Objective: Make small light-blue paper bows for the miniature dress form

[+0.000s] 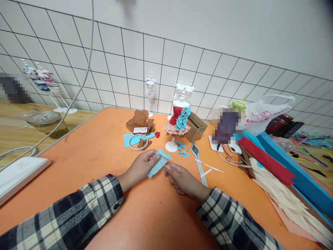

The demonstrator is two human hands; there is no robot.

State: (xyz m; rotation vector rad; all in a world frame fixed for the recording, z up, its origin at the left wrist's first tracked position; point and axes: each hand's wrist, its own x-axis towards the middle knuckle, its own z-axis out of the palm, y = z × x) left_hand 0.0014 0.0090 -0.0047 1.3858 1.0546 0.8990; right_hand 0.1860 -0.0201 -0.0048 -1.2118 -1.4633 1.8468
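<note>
My left hand pinches a piece of light blue crepe paper between thumb and fingers, above the table. Close on its right, my right hand is closed around a thin metal tool. Only the tool's tip shows, against the paper's right edge; its kind is hidden by the fingers. Just beyond the hands stands a small dress-form mannequin in a red bodice with blue ruffles and a peach ruffled skirt. Blue paper scraps lie by its white base.
Left of the mannequin are an embroidery hoop, a small box and crumpled brown paper. A cardboard box stands behind it. Scissors, a grey zipper and paper strips lie right. A cable hangs at left.
</note>
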